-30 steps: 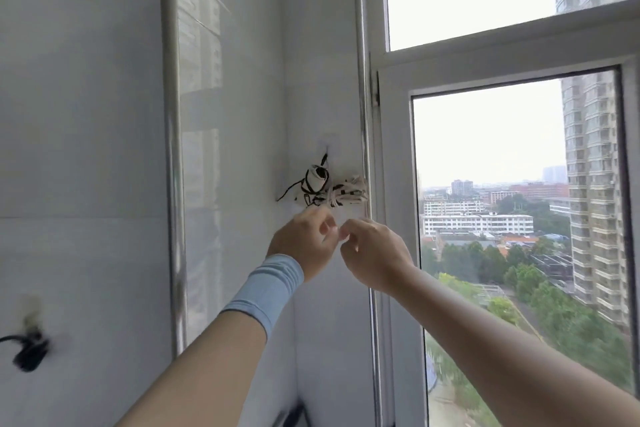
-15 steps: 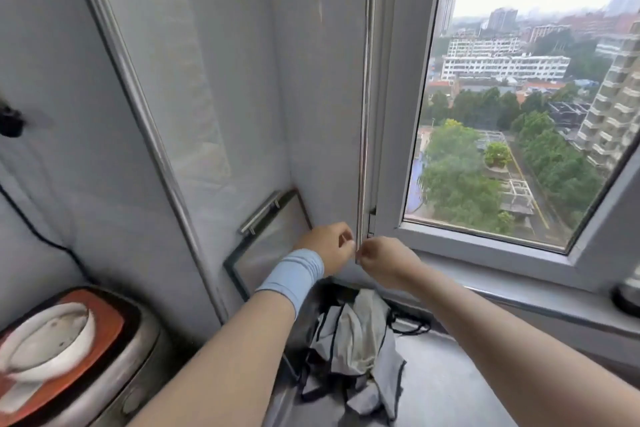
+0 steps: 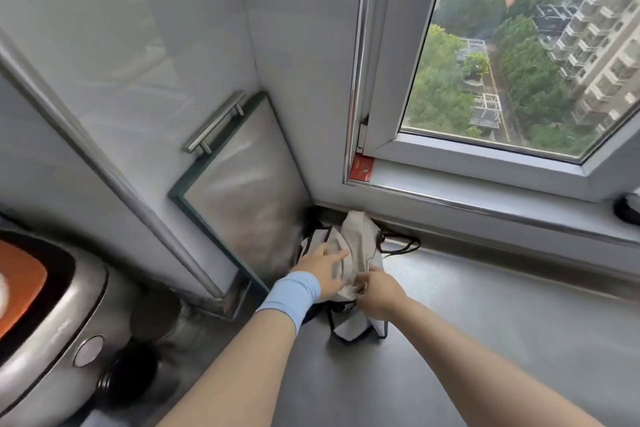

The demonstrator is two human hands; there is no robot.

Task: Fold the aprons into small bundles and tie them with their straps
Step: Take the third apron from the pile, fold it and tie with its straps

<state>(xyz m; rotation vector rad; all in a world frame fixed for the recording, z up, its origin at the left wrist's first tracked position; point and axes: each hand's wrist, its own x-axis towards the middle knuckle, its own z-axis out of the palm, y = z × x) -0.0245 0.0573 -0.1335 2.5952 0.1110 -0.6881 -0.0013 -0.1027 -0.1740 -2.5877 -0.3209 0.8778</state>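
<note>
A crumpled light grey apron (image 3: 358, 243) with black trim lies on the grey counter in the corner below the window. Its black straps (image 3: 398, 246) trail to the right along the sill. My left hand (image 3: 323, 265), with a blue wristband, lies on the left part of the cloth with its fingers stretched out. My right hand (image 3: 375, 291) pinches a fold of the apron near its lower middle. The apron's lower edge (image 3: 349, 328) sticks out under my right wrist.
A glass board with a metal handle (image 3: 242, 180) leans against the tiled wall just left of the apron. A silver and orange rice cooker (image 3: 45, 315) stands at the left. The window frame and sill (image 3: 485, 204) run behind; grey counter (image 3: 485, 322) stretches right.
My view has swung down from the bundle hanging on the wall to the counter. Both hands have dropped from the wall corner onto the crumpled apron, and the right hand has taken hold of it.
</note>
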